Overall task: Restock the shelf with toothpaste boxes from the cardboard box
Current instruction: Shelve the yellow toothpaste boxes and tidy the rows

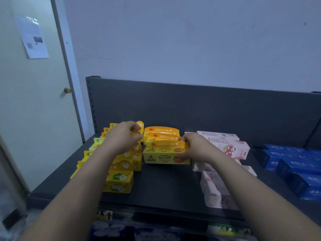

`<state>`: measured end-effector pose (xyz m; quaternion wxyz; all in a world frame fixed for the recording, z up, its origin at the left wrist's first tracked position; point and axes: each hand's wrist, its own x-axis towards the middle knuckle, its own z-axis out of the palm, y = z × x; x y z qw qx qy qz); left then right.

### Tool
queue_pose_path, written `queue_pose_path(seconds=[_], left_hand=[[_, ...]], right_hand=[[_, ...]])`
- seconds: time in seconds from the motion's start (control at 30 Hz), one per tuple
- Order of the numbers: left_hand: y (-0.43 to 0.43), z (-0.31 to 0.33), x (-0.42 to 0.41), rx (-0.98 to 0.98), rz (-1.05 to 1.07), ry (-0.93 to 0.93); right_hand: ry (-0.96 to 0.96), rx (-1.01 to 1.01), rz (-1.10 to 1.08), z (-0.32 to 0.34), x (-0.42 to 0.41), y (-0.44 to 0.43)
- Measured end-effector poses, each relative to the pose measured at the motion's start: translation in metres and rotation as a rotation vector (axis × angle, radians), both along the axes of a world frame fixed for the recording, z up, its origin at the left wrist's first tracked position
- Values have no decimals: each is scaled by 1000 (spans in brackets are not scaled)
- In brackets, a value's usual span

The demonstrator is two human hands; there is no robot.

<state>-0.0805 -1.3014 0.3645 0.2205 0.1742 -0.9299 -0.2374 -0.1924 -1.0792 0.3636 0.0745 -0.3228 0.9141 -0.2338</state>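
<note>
On the dark shelf (161, 185) stands a row of three yellow-and-orange toothpaste boxes (162, 136), one behind another. My right hand (194, 146) grips the right end of the front orange-topped box (163, 156). My left hand (123, 136) reaches over a column of yellow boxes with green apple pictures (119, 180), and its fingers pinch the top of a yellow box (139, 126) at the back of that column. The cardboard box is not in view.
Pink toothpaste boxes (224, 141) lie stacked right of my right hand, with more near the shelf's front (215, 190). Blue boxes (295, 164) fill the far right. The dark back panel (191, 108) rises behind. A door (34, 101) stands at the left.
</note>
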Motion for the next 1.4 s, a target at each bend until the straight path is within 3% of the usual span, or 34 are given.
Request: queue_pose_path(seconds=[0.3, 0.8, 1.1, 1.4], left_hand=[[5, -7, 2, 8, -5, 1], [46, -11, -6, -84, -93, 19], [156, 6, -18, -136, -274, 81], [371, 5, -24, -144, -605, 101]], right_hand=[[210, 249, -1, -4, -2, -18], [334, -41, 11, 12, 14, 36], [406, -95, -93, 18, 44, 160], [423, -19, -346, 3, 87, 372]])
